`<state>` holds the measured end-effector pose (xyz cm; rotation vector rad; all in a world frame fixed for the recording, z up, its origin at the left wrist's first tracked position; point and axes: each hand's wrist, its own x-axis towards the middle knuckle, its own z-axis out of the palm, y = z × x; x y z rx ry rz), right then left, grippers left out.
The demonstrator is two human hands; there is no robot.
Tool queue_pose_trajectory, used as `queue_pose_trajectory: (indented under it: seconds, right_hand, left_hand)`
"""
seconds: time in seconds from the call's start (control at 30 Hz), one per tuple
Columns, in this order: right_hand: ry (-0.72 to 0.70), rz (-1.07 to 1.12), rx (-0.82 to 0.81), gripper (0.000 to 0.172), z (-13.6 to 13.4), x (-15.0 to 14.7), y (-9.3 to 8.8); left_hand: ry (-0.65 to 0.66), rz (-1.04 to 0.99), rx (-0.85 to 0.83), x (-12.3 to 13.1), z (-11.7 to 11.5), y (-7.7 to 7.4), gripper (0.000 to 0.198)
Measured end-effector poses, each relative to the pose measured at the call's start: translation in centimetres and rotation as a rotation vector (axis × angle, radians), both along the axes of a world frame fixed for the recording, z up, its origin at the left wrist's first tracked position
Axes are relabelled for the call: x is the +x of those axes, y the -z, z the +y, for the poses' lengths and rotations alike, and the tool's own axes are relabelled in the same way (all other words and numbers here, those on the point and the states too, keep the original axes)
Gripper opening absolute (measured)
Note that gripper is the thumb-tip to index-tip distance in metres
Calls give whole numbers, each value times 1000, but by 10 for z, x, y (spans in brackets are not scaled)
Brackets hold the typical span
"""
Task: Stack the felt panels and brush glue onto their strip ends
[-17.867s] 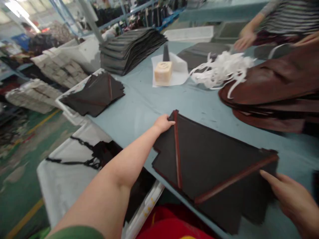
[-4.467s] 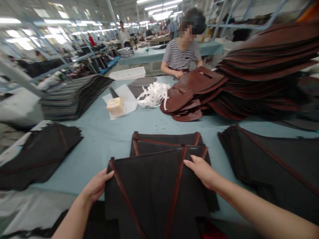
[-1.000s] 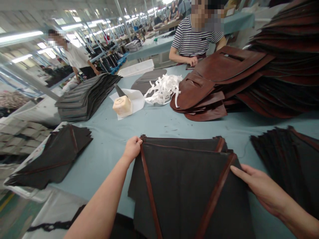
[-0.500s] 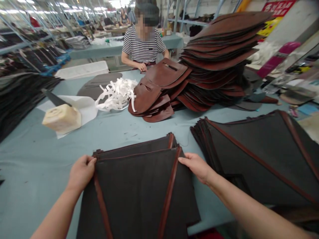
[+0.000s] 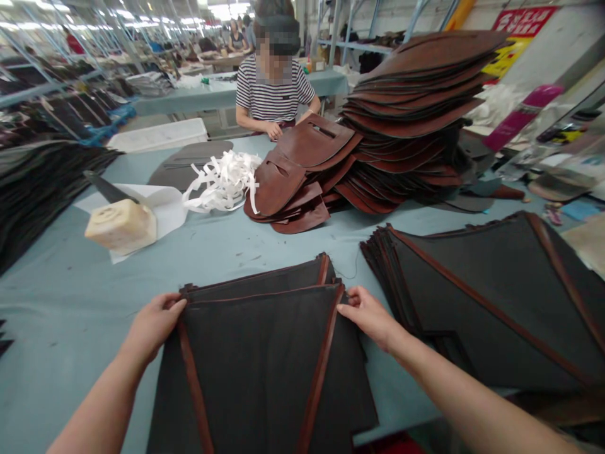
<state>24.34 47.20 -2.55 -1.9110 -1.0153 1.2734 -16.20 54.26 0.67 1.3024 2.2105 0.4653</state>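
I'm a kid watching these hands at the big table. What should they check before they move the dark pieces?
1. Both hands on the dark panel stack: ok, the left hand at one top corner, the right hand at the other.
2. Firm grip: cannot tell.
3. Brown strip lying straight: ok.
4. Stack apart from the dark pile on the right: ok, blue-grey table shows between them at the top.
5. Person across the table out of the way: ok, behind the brown leather pile.
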Motion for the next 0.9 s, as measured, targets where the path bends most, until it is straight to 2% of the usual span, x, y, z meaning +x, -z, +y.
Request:
queue_pose_trajectory:
  seconds: [0.1,0.17,0.3,0.43,0.53,0.6,0.7,0.8,0.83,0.9]
  right_hand:
    - [-105,75,25,37,-8,2,2]
    - [-102,72,35,36,-11,6,8]
    - [-133,-68,64,39,-13,14,20]
    - [-123,-82,50,43,-16,11,14]
    - [-88,31,24,44,-17,2,3]
    - [-40,109,-2,45,-19,-2,-12]
    - [12,300,-35,42,-19,-3,-49]
    - [8,511,-25,38,-3,-4,-82]
    - [26,530,6,37,6,-4,-86]
    - [49,485,82,34,28,-6,-78]
  left_hand:
    - [-49,-226,-57,6,-7,-13,26]
    - [-55,-300,-63,6,-10,-18,25]
    - [-78,-457,-64,-3,-16,-21,22]
    - [-75,-620,-56,-7,-29,-23,25]
    - [-102,-653,-40,-5,-37,-25,25]
    - [-121,-660,-22,-2,-41,-31,25]
    - [-117,-710,1,2,-48,-49,27]
    - [-144,-747,-13,-6,-42,-65,29]
    - [-145,-722,-3,-9,-36,-65,29]
    - [-113,-582,52,-11,-21,-55,25]
